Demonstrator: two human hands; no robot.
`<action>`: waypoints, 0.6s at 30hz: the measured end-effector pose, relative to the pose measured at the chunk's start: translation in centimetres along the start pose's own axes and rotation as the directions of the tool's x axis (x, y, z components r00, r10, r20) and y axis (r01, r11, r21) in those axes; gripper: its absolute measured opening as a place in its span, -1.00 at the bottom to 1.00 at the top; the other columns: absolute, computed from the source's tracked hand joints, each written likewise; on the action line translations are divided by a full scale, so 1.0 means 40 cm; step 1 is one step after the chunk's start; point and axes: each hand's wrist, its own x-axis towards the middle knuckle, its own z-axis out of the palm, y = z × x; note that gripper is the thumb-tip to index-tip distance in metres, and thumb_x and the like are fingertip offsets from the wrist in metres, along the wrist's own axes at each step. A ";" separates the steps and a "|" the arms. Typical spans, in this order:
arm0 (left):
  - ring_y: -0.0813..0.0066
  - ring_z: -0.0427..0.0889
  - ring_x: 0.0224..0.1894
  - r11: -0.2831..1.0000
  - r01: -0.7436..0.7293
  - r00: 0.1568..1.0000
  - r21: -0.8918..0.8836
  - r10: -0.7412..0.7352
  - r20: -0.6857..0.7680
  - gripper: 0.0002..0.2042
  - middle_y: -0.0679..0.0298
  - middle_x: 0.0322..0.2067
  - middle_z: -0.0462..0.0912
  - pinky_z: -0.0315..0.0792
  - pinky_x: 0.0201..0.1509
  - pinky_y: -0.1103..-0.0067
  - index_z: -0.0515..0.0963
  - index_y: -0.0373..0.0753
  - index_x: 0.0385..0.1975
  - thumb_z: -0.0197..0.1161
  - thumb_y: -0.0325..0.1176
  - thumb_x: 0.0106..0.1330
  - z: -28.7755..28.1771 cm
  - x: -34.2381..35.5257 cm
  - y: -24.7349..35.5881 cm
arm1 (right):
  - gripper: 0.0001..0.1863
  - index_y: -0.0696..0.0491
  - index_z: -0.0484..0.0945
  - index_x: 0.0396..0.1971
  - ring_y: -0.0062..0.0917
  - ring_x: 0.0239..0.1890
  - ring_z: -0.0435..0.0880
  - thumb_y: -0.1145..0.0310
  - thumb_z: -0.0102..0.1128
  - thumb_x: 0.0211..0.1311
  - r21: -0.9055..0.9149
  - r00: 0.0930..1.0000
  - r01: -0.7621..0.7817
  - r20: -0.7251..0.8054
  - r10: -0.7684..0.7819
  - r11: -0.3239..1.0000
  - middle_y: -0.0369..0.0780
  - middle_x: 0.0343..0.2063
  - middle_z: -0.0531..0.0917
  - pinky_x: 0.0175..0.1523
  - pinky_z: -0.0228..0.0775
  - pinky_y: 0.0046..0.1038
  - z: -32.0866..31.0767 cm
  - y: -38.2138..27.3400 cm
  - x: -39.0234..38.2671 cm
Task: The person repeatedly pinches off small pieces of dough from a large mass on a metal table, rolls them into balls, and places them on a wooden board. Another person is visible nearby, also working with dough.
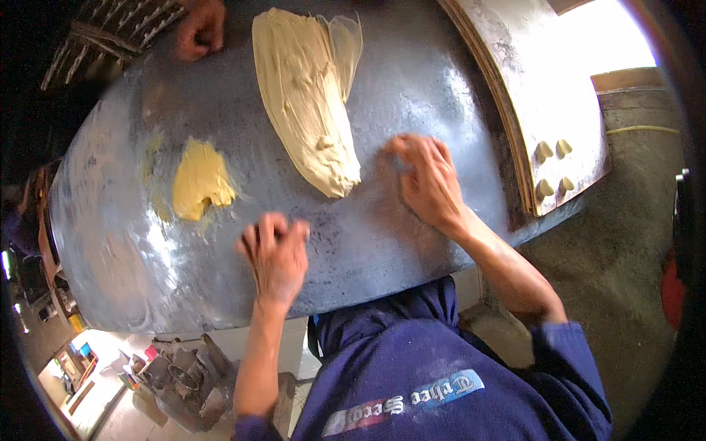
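A long, streaky slab of pale dough [305, 95] lies stretched on the grey metal worktop [375, 250], with a thin translucent flap along its upper right side. A smeared yellow lump of soft fat or paste [202, 176] sits to its left. My left hand [272, 257] is just below and right of that lump, fingers bent and apart, holding nothing visible. My right hand [430, 184] is beside the dough's lower right end, fingers spread and curved, slightly blurred, with nothing visible in them.
Another person's hand [202, 29] is at the far edge, upper left. A pale board [551, 110] on the right carries several small dough pieces [544, 151]. Dark racks [95, 40] stand upper left; assorted clutter [184, 375] lies on the floor below the worktop's left edge.
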 end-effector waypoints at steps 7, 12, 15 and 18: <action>0.30 0.37 0.20 0.536 0.027 0.925 -0.844 -0.334 -0.183 -0.49 0.15 0.27 0.33 0.22 0.28 0.32 0.34 -0.14 0.23 0.10 0.06 0.45 -0.031 -0.001 -0.090 | -0.60 0.15 0.41 0.01 -0.37 -0.09 0.60 0.41 -0.07 0.14 0.650 0.840 -0.291 -0.177 0.512 0.702 -0.16 -0.22 0.69 0.26 0.27 -0.24 -0.087 0.075 -0.033; 0.20 0.25 0.40 0.734 -0.014 0.951 -0.679 -0.199 -0.234 -0.45 0.11 0.43 0.20 0.08 0.47 0.30 0.27 -0.20 0.35 -0.14 0.05 0.54 0.009 0.043 -0.090 | -0.57 0.11 0.46 0.13 -0.30 0.18 0.57 0.30 0.08 0.29 0.562 0.929 -0.265 -0.071 0.364 0.784 -0.06 0.00 0.67 0.42 0.19 -0.17 -0.078 0.054 0.035; 0.11 0.12 0.50 0.860 0.040 0.996 -0.509 -0.076 -0.051 -0.51 0.17 0.44 0.23 -0.14 0.57 0.22 0.37 -0.21 0.34 0.01 -0.11 0.50 0.026 0.000 0.060 | -0.68 0.06 0.58 0.02 -0.25 0.29 0.49 0.41 0.15 0.26 0.148 0.971 0.229 0.027 -0.236 0.962 -0.11 0.08 0.64 0.47 0.16 -0.13 -0.025 -0.065 -0.079; -0.16 0.16 0.45 0.984 -0.167 0.985 -0.055 0.164 -0.051 -0.72 0.13 0.28 0.49 -0.11 0.55 0.06 0.68 -0.14 0.02 0.20 -0.26 0.40 0.026 -0.096 -0.004 | -0.80 0.08 0.58 -0.22 -0.23 0.18 0.55 0.51 0.26 0.11 0.121 0.984 0.175 -0.056 -0.169 0.977 -0.09 -0.04 0.65 0.31 0.35 -0.14 -0.013 0.015 -0.144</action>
